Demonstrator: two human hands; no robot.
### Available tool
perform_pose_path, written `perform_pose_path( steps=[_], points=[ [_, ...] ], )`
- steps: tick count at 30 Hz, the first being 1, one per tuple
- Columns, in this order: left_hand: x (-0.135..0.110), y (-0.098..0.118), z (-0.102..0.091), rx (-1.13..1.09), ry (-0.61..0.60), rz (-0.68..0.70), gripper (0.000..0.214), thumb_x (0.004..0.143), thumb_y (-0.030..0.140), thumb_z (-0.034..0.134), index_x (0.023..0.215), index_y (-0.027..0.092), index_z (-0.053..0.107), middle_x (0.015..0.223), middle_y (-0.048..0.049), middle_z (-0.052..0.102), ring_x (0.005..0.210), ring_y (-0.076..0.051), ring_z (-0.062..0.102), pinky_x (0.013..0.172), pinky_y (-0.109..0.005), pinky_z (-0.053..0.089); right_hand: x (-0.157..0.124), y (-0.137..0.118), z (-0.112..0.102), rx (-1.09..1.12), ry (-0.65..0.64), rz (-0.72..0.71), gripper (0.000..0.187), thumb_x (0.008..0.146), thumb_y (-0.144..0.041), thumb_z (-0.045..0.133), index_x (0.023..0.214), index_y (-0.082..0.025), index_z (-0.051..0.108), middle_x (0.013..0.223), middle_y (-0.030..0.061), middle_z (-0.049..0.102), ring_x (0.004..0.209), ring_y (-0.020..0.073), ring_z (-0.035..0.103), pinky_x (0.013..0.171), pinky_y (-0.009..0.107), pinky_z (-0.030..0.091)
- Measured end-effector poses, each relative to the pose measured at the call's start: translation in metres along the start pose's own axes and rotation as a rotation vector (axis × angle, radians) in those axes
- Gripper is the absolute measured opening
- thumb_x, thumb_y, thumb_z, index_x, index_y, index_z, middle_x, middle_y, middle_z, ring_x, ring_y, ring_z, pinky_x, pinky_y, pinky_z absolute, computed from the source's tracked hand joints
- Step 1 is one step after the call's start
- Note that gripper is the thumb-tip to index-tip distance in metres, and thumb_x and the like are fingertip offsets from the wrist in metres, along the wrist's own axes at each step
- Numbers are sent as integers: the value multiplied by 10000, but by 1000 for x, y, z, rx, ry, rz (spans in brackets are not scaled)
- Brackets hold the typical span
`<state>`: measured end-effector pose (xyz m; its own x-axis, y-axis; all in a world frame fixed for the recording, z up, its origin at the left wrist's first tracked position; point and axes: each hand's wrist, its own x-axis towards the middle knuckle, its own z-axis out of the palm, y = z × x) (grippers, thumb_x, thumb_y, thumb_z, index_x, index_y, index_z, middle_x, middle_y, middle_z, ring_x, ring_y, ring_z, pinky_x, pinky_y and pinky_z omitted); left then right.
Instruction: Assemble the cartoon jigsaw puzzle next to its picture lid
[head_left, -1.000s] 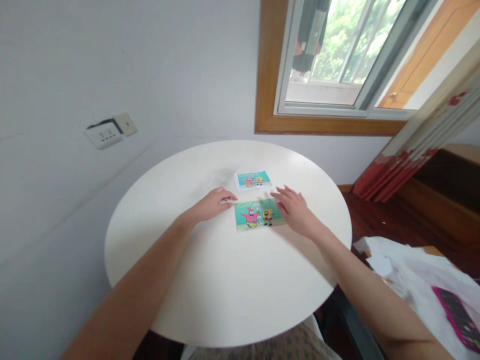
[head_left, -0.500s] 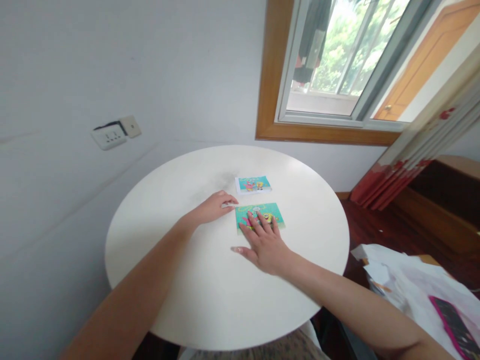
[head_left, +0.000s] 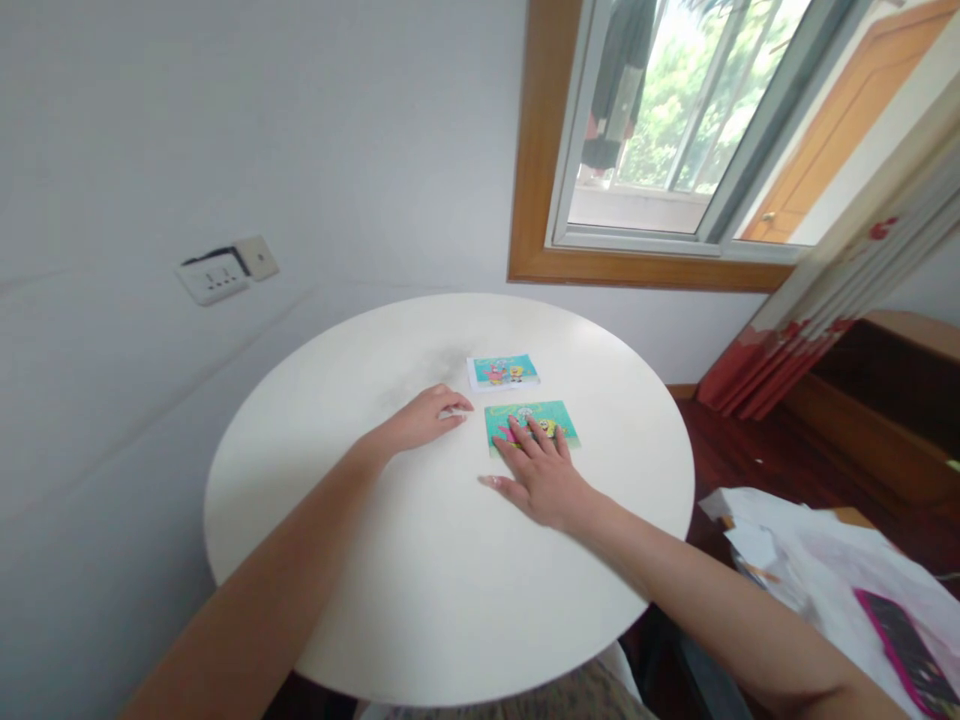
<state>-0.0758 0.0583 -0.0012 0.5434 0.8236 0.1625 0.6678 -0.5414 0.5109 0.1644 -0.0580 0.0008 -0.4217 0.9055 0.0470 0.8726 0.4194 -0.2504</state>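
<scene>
A teal cartoon picture card point(head_left: 559, 418) lies flat near the middle of the round white table point(head_left: 420, 580). My right hand point(head_left: 540, 472) rests on its near edge, fingers stretched flat and spread over the picture. My left hand point(head_left: 426, 416) lies on the table just left of the card, fingers loosely curled, not touching it; I see nothing in it. A smaller box or stack with the same cartoon print point(head_left: 503, 371) sits a little farther back.
A wall with a socket plate point(head_left: 214, 272) runs along the left. A wood-framed window point(head_left: 536, 200) is behind the table. At the right are a red-patterned curtain point(head_left: 817, 320), white papers point(head_left: 802, 570) and a pink-edged phone point(head_left: 904, 650).
My right hand moved from the card's right side onto its near edge and pushed the card a little to the right. My left hand stayed put.
</scene>
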Motion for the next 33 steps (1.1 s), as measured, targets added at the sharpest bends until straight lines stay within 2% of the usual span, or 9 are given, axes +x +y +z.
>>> perform_pose_path(
  steps=[9,15,18,21,24,26,29,33],
  points=[
    [0,0,-1,-2,0,-2,379,838,438,476,1052,182,657,1047,-85,587,959,-216,596,911,-341,471,6,24,-8,-18,-2,31,727,879,-688,228,1465,-265,307,1564,93,162,1438,343,64,1107,608,55],
    [1,-3,0,-1,2,-1,383,835,450,476,1049,188,657,1047,-85,592,964,-224,598,914,-355,473,4,28,-6,-7,88,17,707,887,-664,269,1470,-263,292,1554,84,211,1437,314,118,1125,571,98],
    [1,-2,-1,-6,-1,1,393,837,463,471,1053,189,653,1045,-84,594,966,-221,597,919,-351,472,7,49,-10,-17,166,32,651,921,-578,304,1453,-205,335,1533,104,269,1425,279,186,1130,495,193],
    [1,0,-3,-5,-16,-6,400,840,468,463,1055,188,651,1055,-86,589,972,-218,593,930,-355,467,10,84,-15,-76,227,141,591,952,-481,285,1404,-122,415,1477,144,371,1399,279,248,1111,459,257],
    [0,3,-3,-4,-25,-15,412,837,468,461,1061,178,650,1059,-93,584,973,-221,592,935,-359,464,10,113,-17,-151,252,163,509,965,-425,276,1367,-180,470,1437,106,434,1365,260,308,1097,447,281],
    [0,3,-3,-6,-22,-17,415,835,469,462,1062,178,651,1063,-92,584,973,-222,593,934,-357,465,8,122,-17,-177,249,143,470,967,-409,279,1357,-238,479,1425,73,454,1347,248,334,1083,451,297],
    [0,1,-2,-13,-10,-16,408,832,471,468,1059,188,655,1063,-84,586,969,-221,596,930,-352,467,5,123,-15,-201,229,124,449,966,-417,281,1336,-286,498,1420,49,462,1340,250,340,1075,473,295],
    [0,0,-2,-10,-9,-20,401,828,457,475,1061,184,653,1057,-86,582,959,-219,597,921,-349,470,5,118,-14,-214,213,140,448,969,-417,266,1323,-290,512,1426,45,458,1352,256,325,1084,504,267]
  ],
)
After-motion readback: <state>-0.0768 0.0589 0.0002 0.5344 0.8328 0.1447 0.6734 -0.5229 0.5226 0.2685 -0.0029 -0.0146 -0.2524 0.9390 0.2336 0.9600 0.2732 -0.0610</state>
